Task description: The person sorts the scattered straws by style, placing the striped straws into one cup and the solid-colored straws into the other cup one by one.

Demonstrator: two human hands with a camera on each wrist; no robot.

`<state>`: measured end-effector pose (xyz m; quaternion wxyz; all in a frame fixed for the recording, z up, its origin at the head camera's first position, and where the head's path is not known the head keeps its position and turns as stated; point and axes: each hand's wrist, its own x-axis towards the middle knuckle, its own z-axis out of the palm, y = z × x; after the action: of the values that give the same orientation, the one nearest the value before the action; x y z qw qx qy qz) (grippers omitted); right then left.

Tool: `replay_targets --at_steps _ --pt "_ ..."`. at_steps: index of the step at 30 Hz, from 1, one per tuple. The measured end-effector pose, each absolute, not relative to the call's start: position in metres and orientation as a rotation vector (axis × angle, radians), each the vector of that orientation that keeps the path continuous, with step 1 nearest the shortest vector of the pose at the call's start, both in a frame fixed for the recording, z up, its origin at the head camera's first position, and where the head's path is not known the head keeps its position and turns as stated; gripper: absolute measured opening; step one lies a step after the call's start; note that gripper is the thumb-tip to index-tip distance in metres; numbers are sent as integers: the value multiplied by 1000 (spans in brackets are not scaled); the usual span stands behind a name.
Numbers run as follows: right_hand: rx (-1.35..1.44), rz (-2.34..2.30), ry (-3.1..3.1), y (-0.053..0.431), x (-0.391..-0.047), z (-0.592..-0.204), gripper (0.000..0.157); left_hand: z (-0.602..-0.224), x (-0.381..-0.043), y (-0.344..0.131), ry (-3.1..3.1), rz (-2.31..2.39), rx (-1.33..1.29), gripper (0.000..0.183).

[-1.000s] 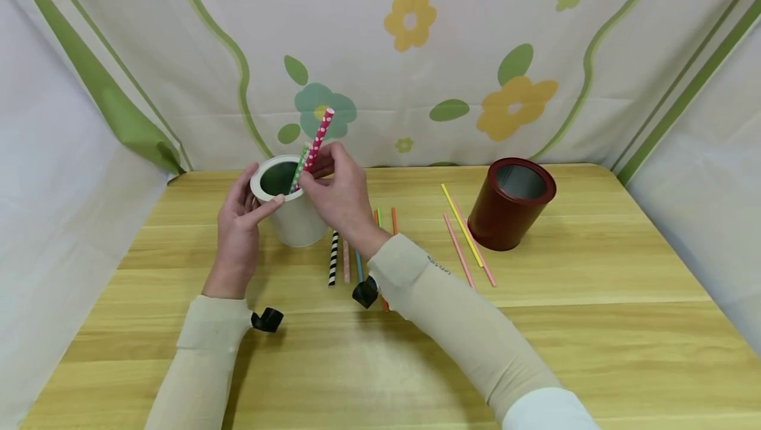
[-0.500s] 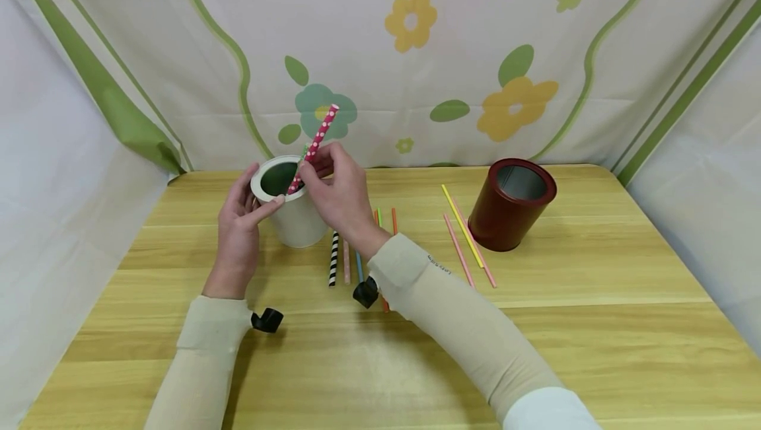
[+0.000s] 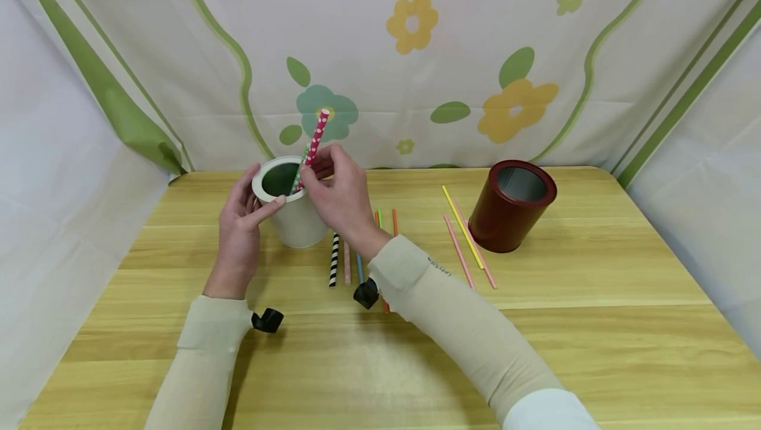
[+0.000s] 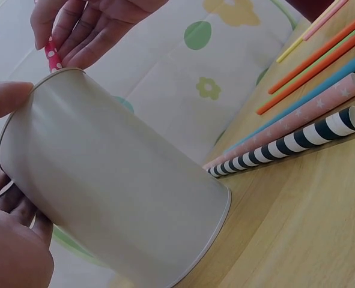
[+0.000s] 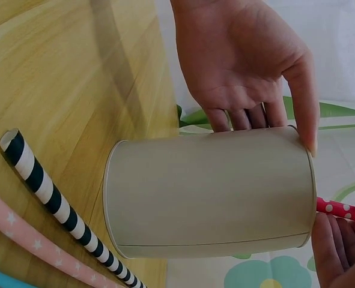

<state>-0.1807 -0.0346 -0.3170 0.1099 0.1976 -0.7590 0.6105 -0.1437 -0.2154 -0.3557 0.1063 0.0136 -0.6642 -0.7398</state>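
Note:
My left hand holds the white can from its left side, thumb on the front of the rim and fingers against the wall. The can stands upright in the head view. Over the can's right rim, my right hand pinches a red paper straw with white dots, whose lower end is inside the can. Close behind that straw is a green dotted straw, partly covered by the right fingers. In the right wrist view the red straw sticks out past the can's rim.
A black-and-white striped straw, a pink starred straw, a blue one and orange and green ones lie right of the can, partly under my right arm. Yellow and pink straws lie beside a dark red can.
The top of the red dotted straw leaned slightly right, then came back left and stands steeper now. Both hands and the white can stay nearly where they were.

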Motion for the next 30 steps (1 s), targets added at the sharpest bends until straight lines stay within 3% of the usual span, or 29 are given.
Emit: replay_targets --at_steps 23,30 --pt "581 1763 -2243 -36 -182 -320 21 -357 -144 -216 -1951 -2172 31 73" --pt "564 1740 -2269 -36 -181 -321 29 -356 -145 -217 -1949 -2182 26 75"
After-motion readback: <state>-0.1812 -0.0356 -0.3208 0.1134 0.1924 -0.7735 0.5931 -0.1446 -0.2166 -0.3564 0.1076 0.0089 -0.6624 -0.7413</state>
